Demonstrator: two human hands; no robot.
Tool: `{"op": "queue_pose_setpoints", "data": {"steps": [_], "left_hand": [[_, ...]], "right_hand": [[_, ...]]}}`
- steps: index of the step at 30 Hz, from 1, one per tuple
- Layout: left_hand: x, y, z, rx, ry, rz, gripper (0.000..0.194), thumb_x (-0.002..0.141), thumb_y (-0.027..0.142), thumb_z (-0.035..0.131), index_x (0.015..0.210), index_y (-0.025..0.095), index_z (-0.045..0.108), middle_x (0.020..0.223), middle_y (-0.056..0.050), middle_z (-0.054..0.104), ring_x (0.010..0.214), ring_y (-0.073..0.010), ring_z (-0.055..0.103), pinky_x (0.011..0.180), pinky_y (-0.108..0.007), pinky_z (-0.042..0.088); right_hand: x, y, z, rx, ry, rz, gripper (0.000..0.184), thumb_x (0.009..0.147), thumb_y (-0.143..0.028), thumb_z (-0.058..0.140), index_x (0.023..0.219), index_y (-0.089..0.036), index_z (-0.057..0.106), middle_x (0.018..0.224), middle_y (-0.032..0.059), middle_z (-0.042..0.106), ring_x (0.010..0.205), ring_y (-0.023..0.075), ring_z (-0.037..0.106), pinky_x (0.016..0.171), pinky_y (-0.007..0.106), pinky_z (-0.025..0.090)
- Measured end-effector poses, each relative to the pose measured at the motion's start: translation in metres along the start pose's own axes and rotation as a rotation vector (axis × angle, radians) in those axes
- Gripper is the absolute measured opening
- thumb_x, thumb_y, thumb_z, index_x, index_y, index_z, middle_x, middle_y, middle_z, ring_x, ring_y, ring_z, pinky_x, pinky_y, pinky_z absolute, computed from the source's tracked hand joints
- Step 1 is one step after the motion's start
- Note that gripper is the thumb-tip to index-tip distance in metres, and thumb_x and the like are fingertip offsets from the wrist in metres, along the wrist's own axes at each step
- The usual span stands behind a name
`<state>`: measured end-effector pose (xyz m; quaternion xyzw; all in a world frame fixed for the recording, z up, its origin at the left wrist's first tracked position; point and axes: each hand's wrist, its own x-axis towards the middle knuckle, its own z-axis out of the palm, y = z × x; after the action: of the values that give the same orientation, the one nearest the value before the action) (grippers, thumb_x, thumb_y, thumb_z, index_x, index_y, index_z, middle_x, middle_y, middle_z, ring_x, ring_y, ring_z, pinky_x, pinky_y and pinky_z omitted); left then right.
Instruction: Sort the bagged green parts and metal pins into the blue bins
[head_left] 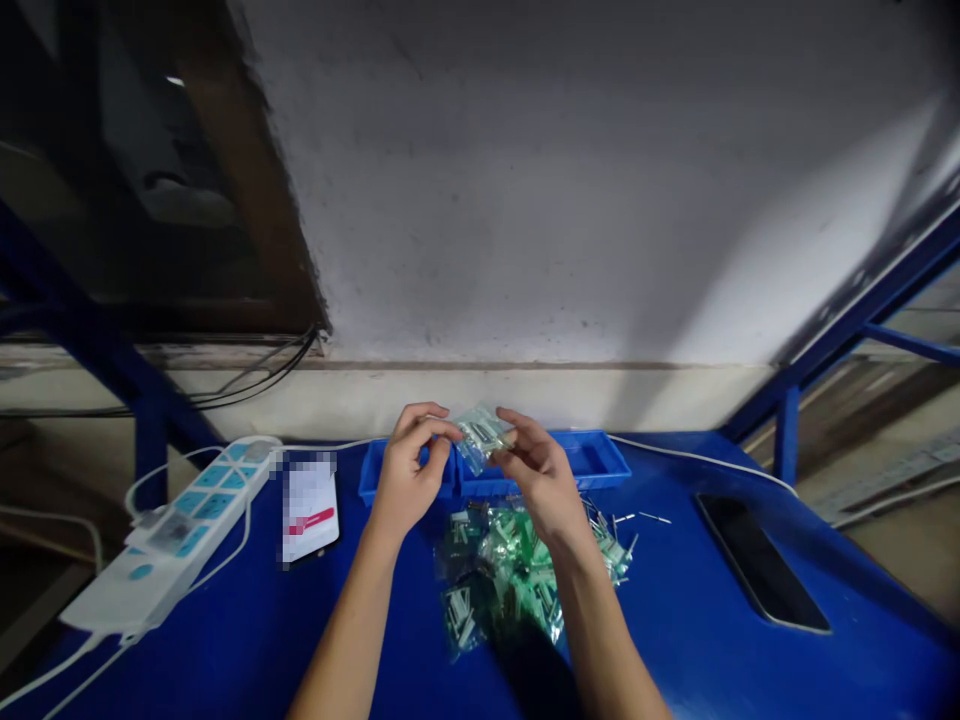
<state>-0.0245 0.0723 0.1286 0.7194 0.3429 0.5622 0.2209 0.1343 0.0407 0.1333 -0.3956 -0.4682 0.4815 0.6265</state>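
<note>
Clear plastic packet [480, 434] of small metal parts sits pinched between my left hand [405, 468] and right hand [541, 472], above the blue desk [675, 620]. Below lies a pile of similar packets [510, 575]. Two blue trays [592, 462], one power strip [176, 530], two phones [761, 575]. No writing is readable.

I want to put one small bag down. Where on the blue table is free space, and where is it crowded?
Bare blue table lies between the pile of small bags and the dark phone, and between the left forearm and the lit phone. It is crowded under the hands, at the pile, and by the power strip.
</note>
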Motion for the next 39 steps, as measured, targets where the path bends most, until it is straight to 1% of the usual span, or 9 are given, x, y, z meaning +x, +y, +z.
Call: {"op": "queue_pose_setpoints", "data": {"steps": [6, 12, 19, 22, 25, 27, 30, 33, 39], "left_hand": [[-0.002, -0.006, 0.015, -0.437, 0.007, -0.205, 0.018, 0.082, 0.028, 0.056, 0.096, 0.018, 0.060, 0.089, -0.004, 0.054, 0.074, -0.0133, 0.053, 0.064, -0.023, 0.044], [0.000, -0.006, 0.023, -0.307, 0.047, -0.329, 0.042, 0.081, 0.028, 0.059, 0.121, 0.023, 0.049, 0.081, 0.000, 0.055, 0.067, -0.0110, 0.053, 0.063, -0.021, 0.046], [0.001, -0.008, 0.016, -0.213, 0.037, -0.382, 0.027, 0.080, 0.035, 0.060, 0.102, 0.020, 0.064, 0.071, 0.001, 0.052, 0.061, -0.0087, 0.047, 0.053, -0.018, 0.038], [0.003, -0.015, 0.015, -0.317, 0.064, -0.588, 0.037, 0.082, 0.048, 0.054, 0.097, 0.015, 0.064, 0.060, 0.002, 0.049, 0.052, -0.0079, 0.043, 0.045, -0.018, 0.032], [0.006, -0.019, 0.013, -0.478, -0.071, -0.797, 0.054, 0.082, 0.060, 0.043, 0.086, 0.011, 0.064, 0.058, -0.001, 0.052, 0.047, -0.0080, 0.043, 0.040, -0.018, 0.028], [0.007, -0.019, 0.011, -0.558, -0.147, -0.833, 0.050, 0.079, 0.058, 0.050, 0.084, 0.011, 0.064, 0.059, -0.002, 0.056, 0.046, -0.0082, 0.045, 0.040, -0.019, 0.030], [0.006, -0.018, 0.010, -0.538, -0.078, -0.735, 0.033, 0.071, 0.043, 0.067, 0.087, 0.014, 0.064, 0.062, 0.000, 0.057, 0.050, -0.0088, 0.051, 0.046, -0.019, 0.037], [0.004, -0.018, 0.010, -0.320, 0.030, -0.541, 0.022, 0.075, 0.035, 0.064, 0.089, 0.017, 0.063, 0.069, -0.001, 0.060, 0.059, -0.0114, 0.056, 0.054, -0.021, 0.044], [0.002, -0.013, 0.008, 0.214, 0.055, 0.049, 0.014, 0.082, 0.019, 0.054, 0.086, 0.022, 0.067, 0.085, -0.004, 0.063, 0.082, -0.0165, 0.058, 0.075, -0.029, 0.048]], "right_hand": [[0.013, 0.008, 0.008, -0.093, 0.047, -0.078, 0.022, 0.074, -0.021, 0.061, 0.096, -0.020, 0.060, 0.076, -0.0004, 0.059, 0.067, 0.0114, 0.053, 0.062, 0.024, 0.041], [0.011, -0.002, 0.004, -0.203, 0.078, -0.104, 0.014, 0.081, -0.030, 0.056, 0.086, -0.017, 0.059, 0.075, 0.0009, 0.060, 0.068, 0.0117, 0.053, 0.059, 0.022, 0.041], [0.013, -0.002, 0.002, -0.448, -0.039, -0.156, 0.014, 0.084, -0.024, 0.051, 0.088, -0.018, 0.063, 0.073, 0.0004, 0.060, 0.066, 0.0122, 0.052, 0.062, 0.024, 0.042], [0.015, 0.001, 0.003, -0.461, 0.009, -0.254, 0.013, 0.082, -0.019, 0.051, 0.088, -0.019, 0.063, 0.081, 0.0016, 0.063, 0.073, 0.0137, 0.055, 0.067, 0.026, 0.044], [0.016, 0.002, 0.003, -0.476, -0.007, -0.396, 0.020, 0.079, -0.012, 0.049, 0.088, -0.022, 0.064, 0.090, 0.0027, 0.063, 0.087, 0.0168, 0.057, 0.079, 0.033, 0.045], [0.016, 0.002, 0.002, -0.510, -0.022, -0.447, 0.024, 0.078, -0.009, 0.048, 0.087, -0.024, 0.066, 0.094, 0.0032, 0.062, 0.093, 0.0182, 0.056, 0.084, 0.037, 0.045], [0.015, 0.003, -0.001, -0.606, -0.001, -0.464, 0.031, 0.076, -0.008, 0.047, 0.089, -0.027, 0.069, 0.108, 0.0046, 0.056, 0.105, 0.0208, 0.052, 0.086, 0.039, 0.044], [0.015, 0.004, -0.004, -0.655, 0.019, -0.427, 0.035, 0.077, -0.010, 0.046, 0.097, -0.028, 0.068, 0.117, 0.0061, 0.050, 0.114, 0.0225, 0.046, 0.084, 0.037, 0.045], [0.018, 0.002, 0.000, -0.406, -0.062, -0.181, 0.024, 0.084, -0.036, 0.052, 0.086, -0.019, 0.068, 0.079, 0.0031, 0.060, 0.077, 0.0155, 0.056, 0.070, 0.028, 0.045]]}}
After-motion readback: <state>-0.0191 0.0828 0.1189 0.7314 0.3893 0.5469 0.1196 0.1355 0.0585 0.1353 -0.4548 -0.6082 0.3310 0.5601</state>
